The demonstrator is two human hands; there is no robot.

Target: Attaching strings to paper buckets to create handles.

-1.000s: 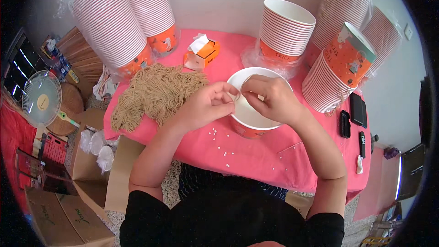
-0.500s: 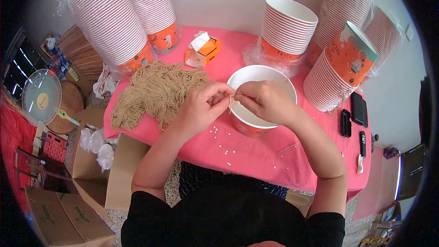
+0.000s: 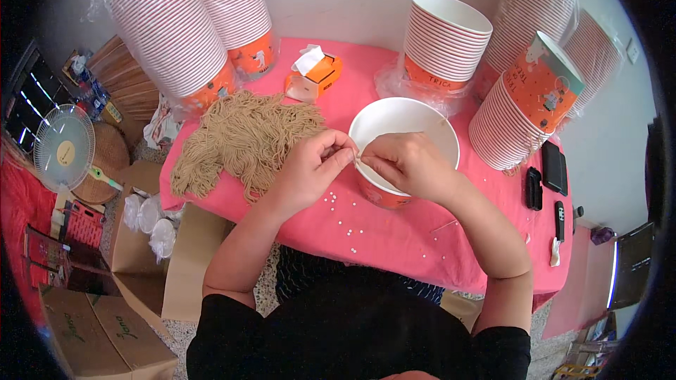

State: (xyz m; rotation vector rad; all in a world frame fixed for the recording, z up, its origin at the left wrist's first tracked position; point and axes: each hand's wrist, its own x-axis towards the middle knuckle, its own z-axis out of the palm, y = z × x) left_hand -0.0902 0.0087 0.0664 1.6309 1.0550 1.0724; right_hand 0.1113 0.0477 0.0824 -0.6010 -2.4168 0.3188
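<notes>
**Two-hand pinch on a cord [image 3: 358, 157], left rim of the bucket [image 3: 424, 118]**

Left hand [image 3: 311, 171]: thumb and index pressed together on the cord. Right hand [image 3: 407, 160]: same pinch, fingertips just beside the left's. Cord sits between them, mostly finger-covered; can't tell if it touches the rim. Tan yarn pile [image 3: 246, 142] left of the bucket, orange box [image 3: 322, 74] beyond the yarn. White dots [image 3: 341, 222] scattered on the pink cloth [image 3: 310, 229], near side. Nested stack [image 3: 446, 43] behind the bucket.
</notes>
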